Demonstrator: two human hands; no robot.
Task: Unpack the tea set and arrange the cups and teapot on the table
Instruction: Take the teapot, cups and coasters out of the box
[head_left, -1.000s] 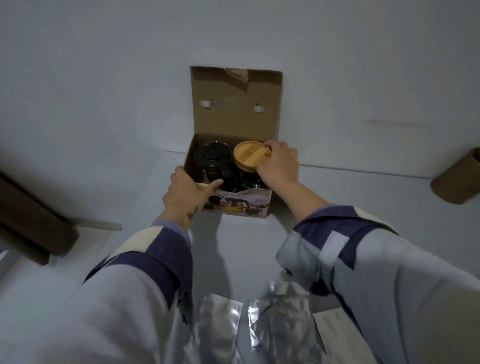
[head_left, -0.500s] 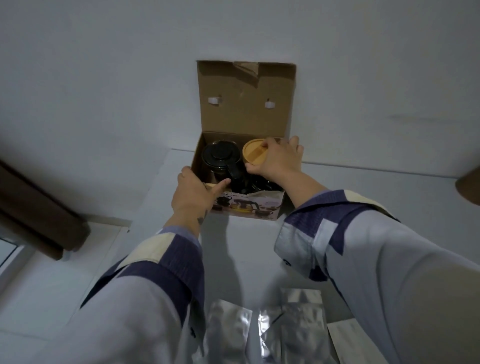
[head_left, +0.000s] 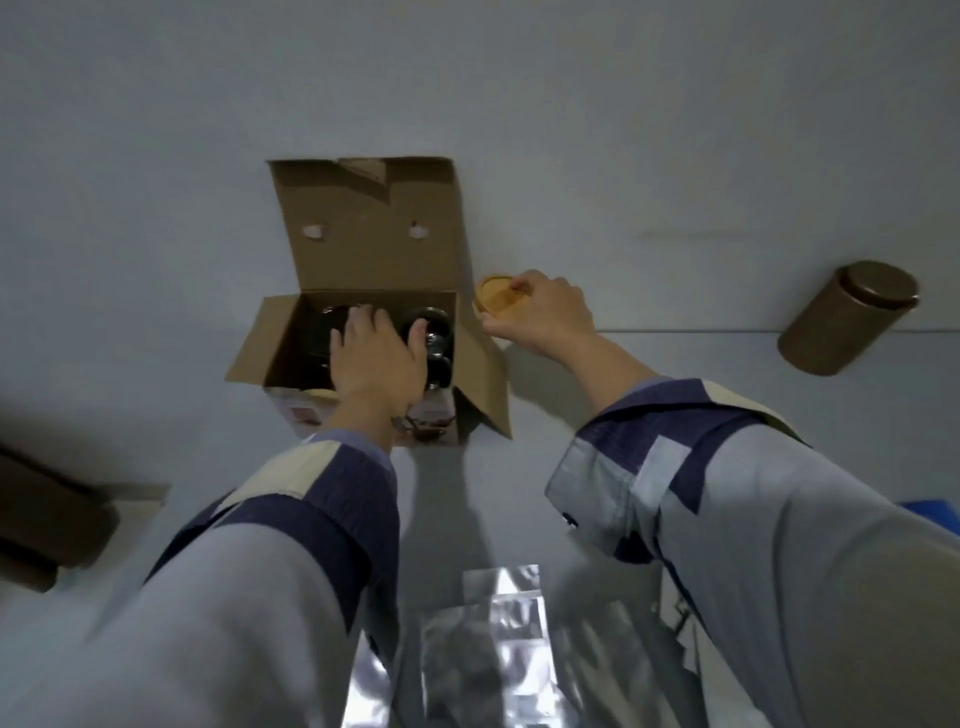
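The right hand (head_left: 540, 312) pinches the wooden lid (head_left: 493, 295), just right of the cardboard box (head_left: 363, 249) at the table's (head_left: 675, 374) far edge. The left hand (head_left: 374, 358), fingers spread, reaches toward the dark glassware (head_left: 434, 338) inside. Best lay the lid flat first.

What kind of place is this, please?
Probably a home room, though I cannot be sure: a plain white table against a bare wall, with a cardboard box, a brown canister and silver foil pouches.
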